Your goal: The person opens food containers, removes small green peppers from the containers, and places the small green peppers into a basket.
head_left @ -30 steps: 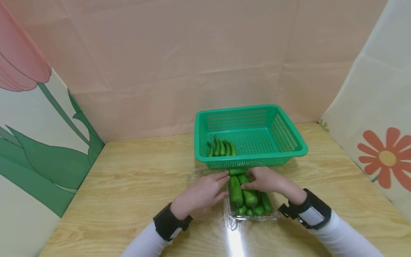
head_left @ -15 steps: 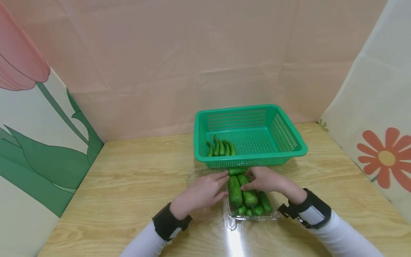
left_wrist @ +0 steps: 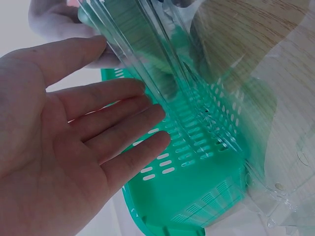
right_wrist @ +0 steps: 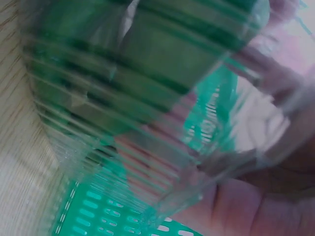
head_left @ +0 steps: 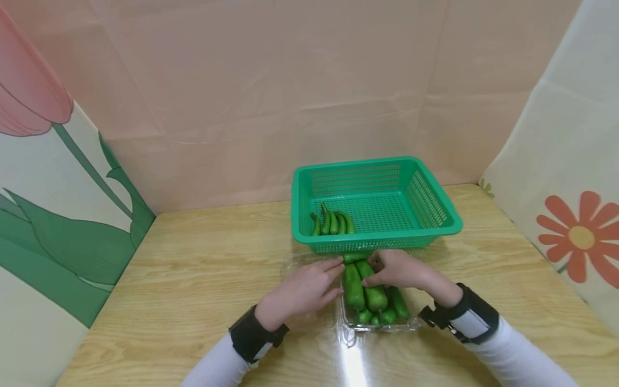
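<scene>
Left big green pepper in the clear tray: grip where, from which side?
I'd pinch the left big pepper across its middle, from above: it lies lengthwise in the clear tray, stem end toward the person, top exposed, with another big pepper close on its right.

glossy clear plastic container; smooth wood-grain table

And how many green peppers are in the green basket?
5 visible in the basket: one pepper nearest its left wall, four peppers bunched just right of it. Others may be hidden.
</scene>
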